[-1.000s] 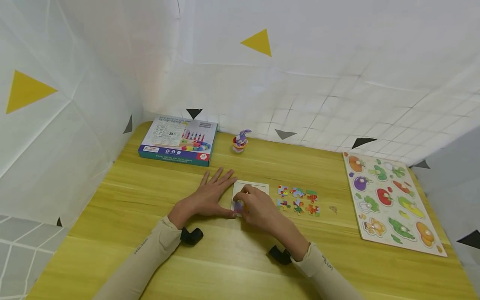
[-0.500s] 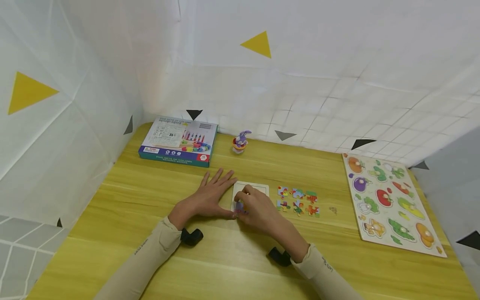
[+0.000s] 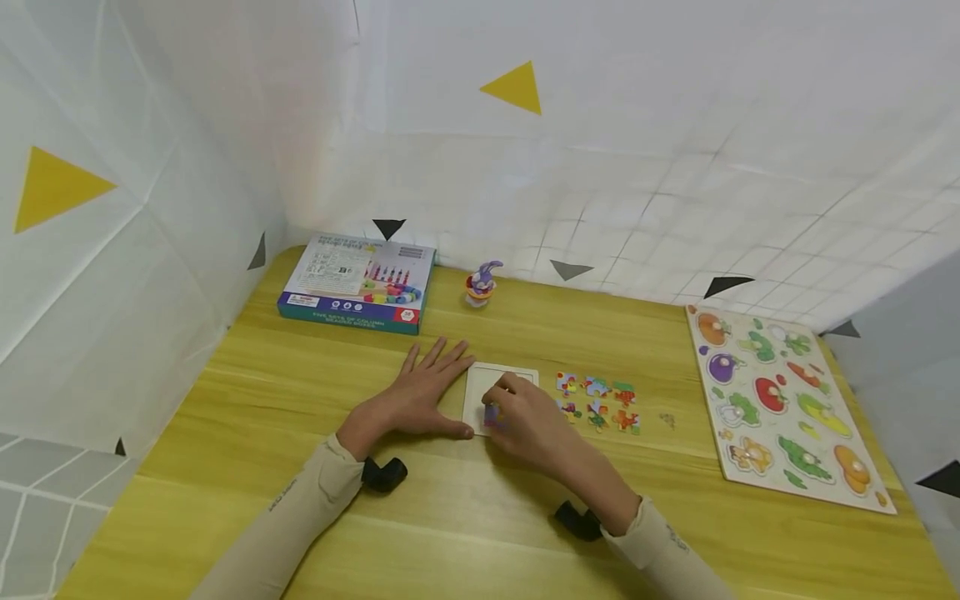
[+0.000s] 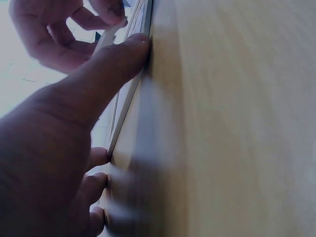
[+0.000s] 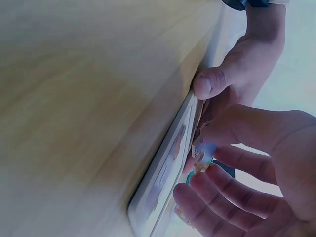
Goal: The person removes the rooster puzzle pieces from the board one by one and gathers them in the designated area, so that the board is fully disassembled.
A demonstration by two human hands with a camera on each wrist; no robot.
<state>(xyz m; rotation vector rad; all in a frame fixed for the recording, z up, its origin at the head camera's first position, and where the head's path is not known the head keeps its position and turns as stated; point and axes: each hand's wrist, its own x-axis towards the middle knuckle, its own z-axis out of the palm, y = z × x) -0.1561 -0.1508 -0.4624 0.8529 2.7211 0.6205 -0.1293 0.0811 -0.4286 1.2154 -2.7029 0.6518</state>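
Observation:
My left hand (image 3: 412, 404) lies flat on the table with fingers spread, left of a small pale puzzle tray (image 3: 476, 385). In the left wrist view its thumb (image 4: 113, 61) touches the tray's edge. Over the tray, my right hand (image 3: 534, 427) pinches a jigsaw piece (image 3: 492, 415), mostly purple in the head view. The right wrist view shows that jigsaw piece (image 5: 205, 148) between thumb and fingertips, tilted above the tray's rim (image 5: 160, 165). The right hand hides part of the tray's inside.
Several colourful jigsaw pieces (image 3: 597, 387) lie in two rows right of the tray, beside a tiny pale item (image 3: 667, 420). A vegetable peg puzzle board (image 3: 761, 437) is at the right. A beaded toy box (image 3: 352, 283) and purple rabbit figure (image 3: 481, 284) stand at the back.
My right hand has shifted a little to the right with the jigsaw piece, away from the tray's left edge and the left thumb. The left hand stays in place.

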